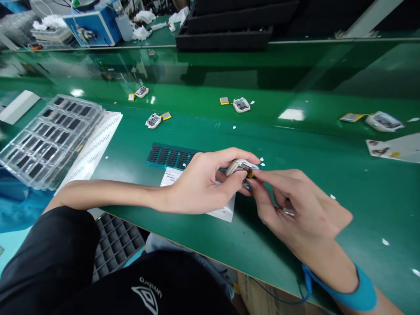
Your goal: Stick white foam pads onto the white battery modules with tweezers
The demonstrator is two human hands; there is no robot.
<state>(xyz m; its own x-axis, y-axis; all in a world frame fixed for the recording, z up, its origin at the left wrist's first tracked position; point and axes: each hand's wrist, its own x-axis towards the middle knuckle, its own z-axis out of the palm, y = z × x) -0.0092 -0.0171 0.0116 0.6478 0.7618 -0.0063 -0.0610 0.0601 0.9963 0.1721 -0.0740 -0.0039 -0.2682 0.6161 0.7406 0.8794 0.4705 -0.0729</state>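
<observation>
A small white electronic device housing (239,165), open and showing circuitry, is gripped between the thumb and fingers of my left hand (206,186). My right hand (302,205) pinches at the right edge of that housing, where a small yellow-orange part (250,173) shows. What exactly those fingertips hold is hidden. Something small and shiny (288,211) shows within the curl of the right hand. Under my left hand lie a printed white paper (225,213) and a teal sheet with black strip-shaped pieces (170,156).
Similar open housings with yellow-edged batteries lie beyond my hands: one housing (242,105) in the middle, another (383,121) at right, two at left. A clear compartment tray (54,135) stands left on printed paper. A blue wrist strap (356,291) trails a cord.
</observation>
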